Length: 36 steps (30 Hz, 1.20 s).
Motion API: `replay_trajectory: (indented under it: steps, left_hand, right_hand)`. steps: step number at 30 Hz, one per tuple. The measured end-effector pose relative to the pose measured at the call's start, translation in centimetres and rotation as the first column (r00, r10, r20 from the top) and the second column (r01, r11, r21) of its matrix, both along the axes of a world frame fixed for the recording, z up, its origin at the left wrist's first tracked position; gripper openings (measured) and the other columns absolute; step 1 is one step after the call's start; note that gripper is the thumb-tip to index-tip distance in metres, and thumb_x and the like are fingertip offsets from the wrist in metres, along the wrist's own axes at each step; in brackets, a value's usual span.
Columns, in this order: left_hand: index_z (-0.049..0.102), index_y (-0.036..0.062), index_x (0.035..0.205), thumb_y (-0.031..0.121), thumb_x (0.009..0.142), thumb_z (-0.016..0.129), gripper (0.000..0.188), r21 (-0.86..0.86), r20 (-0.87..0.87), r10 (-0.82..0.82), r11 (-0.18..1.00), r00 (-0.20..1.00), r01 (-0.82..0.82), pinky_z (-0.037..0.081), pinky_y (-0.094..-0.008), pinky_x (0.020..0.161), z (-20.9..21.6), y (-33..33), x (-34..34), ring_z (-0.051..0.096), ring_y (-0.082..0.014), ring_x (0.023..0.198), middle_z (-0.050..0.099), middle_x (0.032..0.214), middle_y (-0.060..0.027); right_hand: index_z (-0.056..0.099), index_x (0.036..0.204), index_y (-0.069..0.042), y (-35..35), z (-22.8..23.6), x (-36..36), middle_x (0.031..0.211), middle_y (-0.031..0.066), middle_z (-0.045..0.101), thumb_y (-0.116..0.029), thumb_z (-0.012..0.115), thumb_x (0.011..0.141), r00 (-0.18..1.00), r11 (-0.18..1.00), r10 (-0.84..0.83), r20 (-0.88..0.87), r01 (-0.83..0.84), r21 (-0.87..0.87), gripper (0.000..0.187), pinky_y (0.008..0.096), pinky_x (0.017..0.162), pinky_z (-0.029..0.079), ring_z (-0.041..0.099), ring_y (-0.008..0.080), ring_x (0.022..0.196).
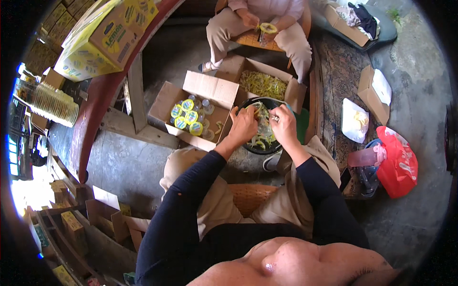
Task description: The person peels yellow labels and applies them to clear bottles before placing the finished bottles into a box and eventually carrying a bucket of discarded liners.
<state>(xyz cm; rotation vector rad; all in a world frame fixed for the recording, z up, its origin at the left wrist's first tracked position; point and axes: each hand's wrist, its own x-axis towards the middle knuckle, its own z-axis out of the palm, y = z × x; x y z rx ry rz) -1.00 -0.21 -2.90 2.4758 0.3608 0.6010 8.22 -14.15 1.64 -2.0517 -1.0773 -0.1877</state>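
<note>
My left hand (244, 125) is closed over the rim area of a dark round tub (257, 151), its fingers against a clear plastic-looking piece (264, 125). On the other side of that piece, my right hand (285, 125) is pinched; a small pale bit shows at its fingertips, too small to name. Yellow-green strips (260, 143) lie in the tub below both hands. To the left, an open cardboard box (162, 107) holds several small clear containers with round yellow-and-green labels (191, 117).
Beyond the tub, another carton holds a heap of yellow-green strips (262, 85). A co-worker's hands (250, 20) hold a yellow ring-shaped piece (268, 28). At right are a pink bottle (367, 156), a red bag (398, 162) and a white tray (355, 119). A yellow carton (107, 40) stands upper left.
</note>
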Motion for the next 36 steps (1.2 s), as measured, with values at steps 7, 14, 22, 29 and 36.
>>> replay_trajectory:
  steps: [7,14,22,29,36]
  left_hand:
    - [0.059,0.0075,0.096,0.014,0.085,0.062,0.014,0.001,0.079,-0.005,1.0,0.997,0.004,0.03,-0.0537,0.097,1.8,-0.3,-0.1,0.061,-0.0287,0.088,0.065,0.084,-0.0083]
    - [0.061,0.008,0.092,0.009,0.085,0.061,0.007,0.004,0.062,-0.014,1.0,0.998,0.014,0.028,-0.0528,0.1,3.2,-0.6,-0.2,0.061,-0.0271,0.087,0.064,0.082,-0.0076]
    - [0.06,0.0092,0.092,0.007,0.086,0.057,0.007,0.048,0.167,-0.128,0.991,0.978,0.122,0.026,-0.0525,0.101,3.3,-2.0,-0.8,0.06,-0.0235,0.089,0.063,0.084,-0.002]
    - [0.054,0.0087,0.101,0.002,0.086,0.053,0.016,0.038,0.122,-0.039,0.999,0.992,0.035,0.027,-0.0554,0.1,3.5,-0.3,-0.9,0.061,-0.0274,0.088,0.064,0.084,-0.0075]
    - [0.054,0.0078,0.096,0.005,0.087,0.053,0.009,-0.024,0.085,-0.024,0.999,0.996,0.026,0.028,-0.0544,0.099,3.7,-0.2,-0.6,0.062,-0.0284,0.086,0.064,0.08,-0.0083]
  right_hand:
    - [0.061,0.082,-0.003,-0.8,1.0,-0.2,0.08,0.0121,0.056,0.002,0.067,0.068,0.999,1.0,-0.027,-0.019,0.026,-0.005,0.016,0.0424,0.072,0.047,0.058,0.0331,0.08]
    - [0.061,0.083,-0.002,-0.6,2.1,-1.3,0.081,0.0127,0.053,0.003,0.069,0.066,0.982,0.998,-0.011,0.187,0.022,-0.054,0.019,0.0419,0.07,0.047,0.057,0.0331,0.081]
    - [0.061,0.084,0.0,-0.3,0.0,1.1,0.081,0.0152,0.056,0.002,0.065,0.068,0.991,0.993,-0.084,0.107,0.093,-0.079,0.017,0.0439,0.072,0.046,0.057,0.0349,0.081]
    - [0.059,0.082,-0.001,-0.2,0.3,-0.1,0.077,0.0133,0.056,0.002,0.066,0.071,0.994,0.99,-0.098,-0.047,0.102,0.098,0.013,0.042,0.068,0.046,0.058,0.0337,0.075]
    - [0.059,0.083,-0.002,-0.4,1.3,-1.0,0.08,0.0118,0.051,0.005,0.069,0.068,0.977,0.998,-0.022,0.211,0.01,0.058,0.02,0.0429,0.068,0.045,0.055,0.032,0.078]
